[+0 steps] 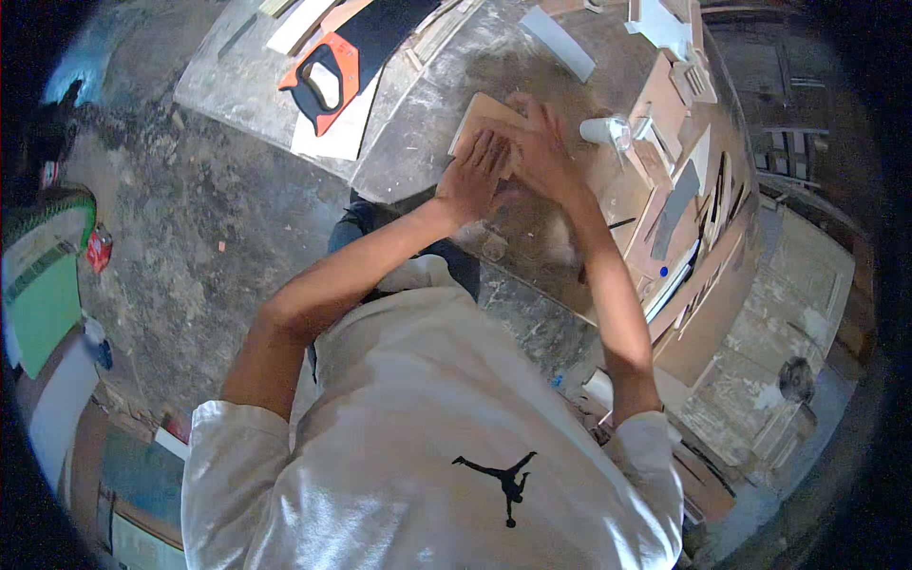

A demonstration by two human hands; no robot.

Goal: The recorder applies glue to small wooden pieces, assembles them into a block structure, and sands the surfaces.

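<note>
A small, light brown wooden board (478, 112) is at the near part of the workbench, partly covered by both hands. My left hand (475, 176) holds it, fingers laid close together across its face. Beside it, my right hand (540, 147) is at the board's right side, wrist bent inward. Its fingers are smeared by motion, and whether anything is in them cannot be made out. The workbench (418, 142) has a worn, dusty top.
A handsaw (328, 85) with an orange and black handle lies at the far left on a pale sheet. A whitish cup (605, 131) lies right of my hands. Wood offcuts (665, 85) and strips crowd the bench's right side. A metal-grey strip (559, 43) lies at the back.
</note>
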